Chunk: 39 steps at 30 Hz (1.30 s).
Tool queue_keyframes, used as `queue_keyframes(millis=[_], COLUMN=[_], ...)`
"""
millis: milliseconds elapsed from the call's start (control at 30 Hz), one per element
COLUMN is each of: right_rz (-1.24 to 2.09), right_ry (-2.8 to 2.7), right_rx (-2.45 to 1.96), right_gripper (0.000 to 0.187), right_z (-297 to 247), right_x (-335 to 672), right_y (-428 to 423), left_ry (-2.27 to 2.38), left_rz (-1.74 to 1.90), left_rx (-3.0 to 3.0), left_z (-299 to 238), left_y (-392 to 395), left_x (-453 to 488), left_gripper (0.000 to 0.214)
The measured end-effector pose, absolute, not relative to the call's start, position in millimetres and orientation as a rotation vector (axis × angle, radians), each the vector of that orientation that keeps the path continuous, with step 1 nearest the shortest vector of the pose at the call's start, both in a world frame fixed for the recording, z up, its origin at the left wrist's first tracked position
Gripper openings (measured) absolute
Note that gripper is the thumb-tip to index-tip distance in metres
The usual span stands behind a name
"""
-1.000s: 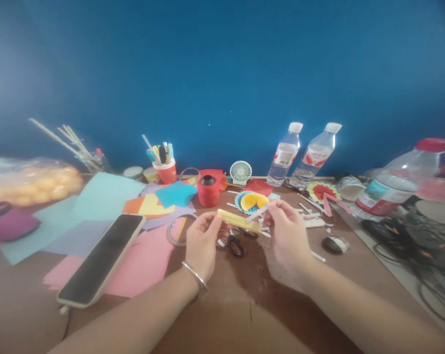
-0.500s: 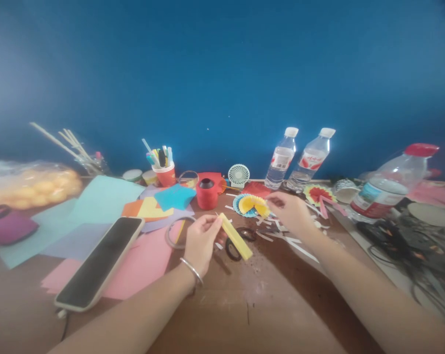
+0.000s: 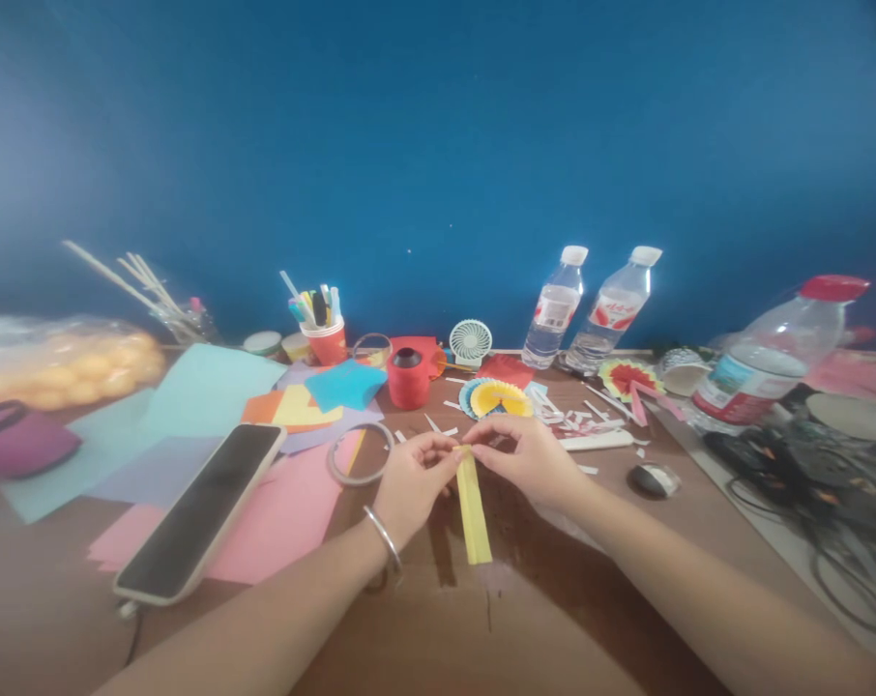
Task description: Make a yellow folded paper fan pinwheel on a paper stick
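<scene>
Yellow paper strip [image 3: 474, 517]: hanging lengthwise just above or on the brown table [image 3: 554, 643], contact unclear; top end covered by fingertips.
Left hand [image 3: 416, 483]: pinching that end.
Right hand [image 3: 532, 464]: thumb and forefinger closed on the same end; other fingers hidden.
Yellow-and-blue rosette [image 3: 502, 397]: beyond, lower edge partly covered.
Plastic bag [image 3: 82, 362]: cut off at left, contents blurred.

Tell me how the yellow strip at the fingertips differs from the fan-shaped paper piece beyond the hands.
The yellow strip is long and narrow; the fan-shaped piece is rounded and spread out. The yellow strip shows only yellow, the fan-shaped piece yellow and blue. Fingertips of the left hand and right hand meet at the yellow strip's far end; the fan-shaped piece sits beyond them. Both show yellow.
</scene>
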State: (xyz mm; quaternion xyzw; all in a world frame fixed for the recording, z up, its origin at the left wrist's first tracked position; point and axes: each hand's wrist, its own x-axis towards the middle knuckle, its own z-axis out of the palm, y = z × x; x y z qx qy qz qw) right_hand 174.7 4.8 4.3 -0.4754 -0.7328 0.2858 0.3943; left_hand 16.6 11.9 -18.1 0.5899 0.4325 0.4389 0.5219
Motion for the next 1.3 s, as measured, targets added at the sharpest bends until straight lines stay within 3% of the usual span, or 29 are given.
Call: queue_keyframes(millis=[333, 467, 633, 867, 1100, 1200, 1300], right_rz=[-0.125, -0.281, -0.073, 0.838, 0.868, 0.864, 0.497], right_ry=[-2.316, -2.406, -2.061, -1.766, -1.818, -1.918, -2.061], right_rx=[-0.896, -0.827, -1.068, -1.366, -1.424, -1.421, -1.328], right_gripper=[0.024, 0.027, 0.018, 0.018, 0.010, 0.021, 0.024], right_z=[-4, -5, -9, 1, -1, 1, 4], right_x=[189, 199, 199, 171, 174, 187, 196], right_y=[6, 7, 11, 2, 6, 12, 12], left_ry=[0.893, 0.882, 0.908, 0.948, 0.925, 0.942, 0.972], left_rz=[1.029, 1.021, 1.063, 1.261, 1.247, 1.154, 1.136], left_rx=[1.082, 1.030, 1.074, 1.040, 0.994, 1.077, 1.085], left_z=[-23, -23, -23, -22, -23, -24, -23], left_y=[13, 12, 14, 17, 20, 20, 19], left_x=[19, 19, 17, 16, 16, 15, 15], left_gripper=[0.018, 0.017, 0.018, 0.022, 0.017, 0.022, 0.026])
